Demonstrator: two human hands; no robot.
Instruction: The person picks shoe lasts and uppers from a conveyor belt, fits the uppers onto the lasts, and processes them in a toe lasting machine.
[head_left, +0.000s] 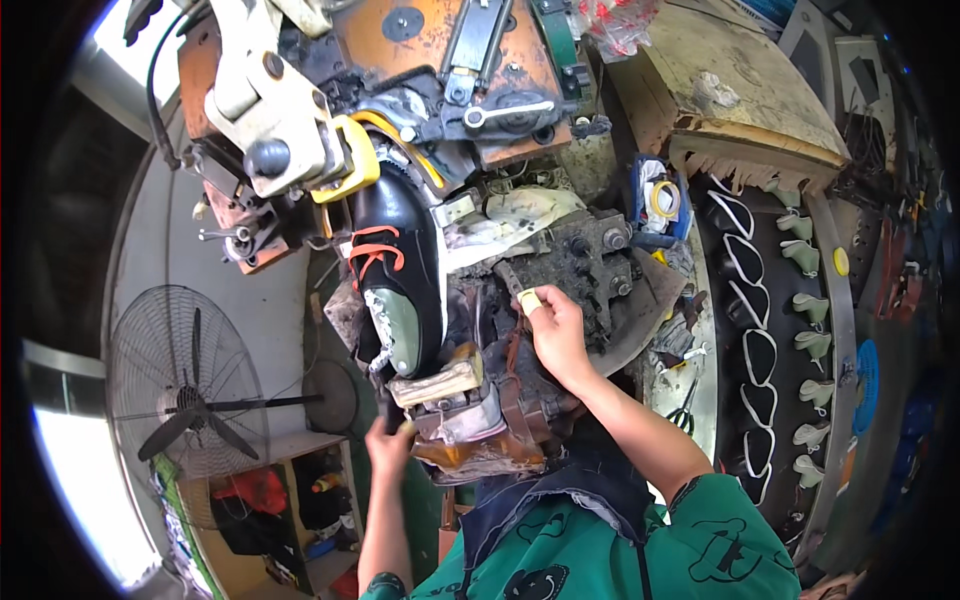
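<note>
Right hand fingers on machine

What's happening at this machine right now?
A person stands at a worn, orange shoemaking machine with a black shoe with orange laces mounted in it. The right hand, fingertip taped, rests on the grimy metal block beside the shoe. The left hand reaches up beneath the shoe's heel, by a wooden block.

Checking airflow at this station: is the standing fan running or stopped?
Stopped, it seems: the fan shows separate, sharp dark blades behind its wire guard, with no spinning blur.
</note>
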